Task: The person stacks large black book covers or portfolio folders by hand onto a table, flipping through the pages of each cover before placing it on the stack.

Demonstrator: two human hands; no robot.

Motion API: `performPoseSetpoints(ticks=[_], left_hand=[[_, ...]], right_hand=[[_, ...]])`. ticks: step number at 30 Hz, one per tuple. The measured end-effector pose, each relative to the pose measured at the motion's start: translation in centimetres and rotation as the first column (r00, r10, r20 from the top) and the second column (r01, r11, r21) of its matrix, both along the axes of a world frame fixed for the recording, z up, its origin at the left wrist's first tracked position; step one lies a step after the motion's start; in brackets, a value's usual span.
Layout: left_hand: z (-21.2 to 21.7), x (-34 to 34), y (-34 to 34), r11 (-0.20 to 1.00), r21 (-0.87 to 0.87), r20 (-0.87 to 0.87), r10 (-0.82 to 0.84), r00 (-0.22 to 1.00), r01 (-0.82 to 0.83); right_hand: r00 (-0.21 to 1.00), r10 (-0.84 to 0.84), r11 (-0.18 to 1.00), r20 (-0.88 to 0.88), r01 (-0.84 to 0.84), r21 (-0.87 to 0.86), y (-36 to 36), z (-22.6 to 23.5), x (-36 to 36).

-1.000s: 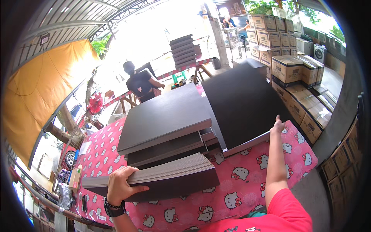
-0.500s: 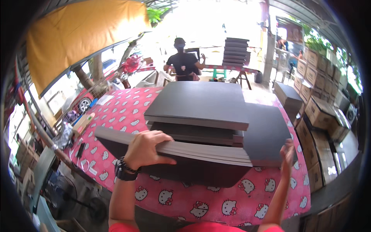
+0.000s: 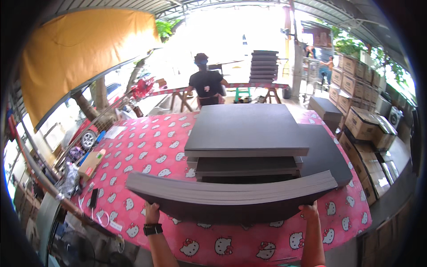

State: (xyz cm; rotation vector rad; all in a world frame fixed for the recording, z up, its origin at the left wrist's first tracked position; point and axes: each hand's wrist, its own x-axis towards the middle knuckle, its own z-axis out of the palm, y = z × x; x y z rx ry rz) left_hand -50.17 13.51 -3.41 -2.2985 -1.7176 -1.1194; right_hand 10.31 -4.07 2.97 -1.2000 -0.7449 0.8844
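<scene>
Both my hands grip a thick stack of black sheets with pale edges, standing on its long side and sagging in the middle. My left hand, a dark watch on its wrist, holds the left end from below. At the other end my right hand does the same. The fingers of both are partly hidden behind the sheets. Just beyond lies a taller pile of black sheets, its layers offset. Another black pile lies flat to its right. All are on or over a pink patterned tablecloth.
A small cardboard box and a dark phone-like object with a white cable lie at the left edge. Cartons are piled at the right. A person works at a far table beside a tall dark stack.
My left hand has moved from the stack's top edge to its lower left end. My right hand, earlier apart from it, now grips the right end. The view has shifted.
</scene>
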Motion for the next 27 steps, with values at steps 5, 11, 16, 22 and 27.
performPoseSetpoints(ticks=[5,11,16,22,27], left_hand=[[6.8,6.5,-0.8,0.931,-0.124,0.67,-0.177,0.721,0.344],[8.6,7.6,-0.2,0.825,-0.077,0.918,-0.161,0.363,0.56],[7.8,8.5,-2.2,0.918,-0.119,0.877,-0.082,0.474,0.378],[11.0,13.0,-11.8,0.817,0.035,0.999,-0.03,-0.018,0.576],[15.0,26.3,-10.6,0.792,0.319,0.847,0.008,-0.532,0.52]], right_hand=[[0.951,-0.298,0.954,0.08,0.3,-0.013,-1.4,-0.9,0.4],[0.955,-0.295,0.893,0.034,0.263,0.365,1.9,-3.0,-2.3],[0.948,-0.317,0.905,0.034,0.292,0.31,1.4,3.4,-4.2],[0.699,-0.444,0.896,0.56,0.351,0.273,2.6,19.5,-0.5],[0.321,-0.333,0.93,0.887,-0.041,0.364,19.1,43.6,0.8]])
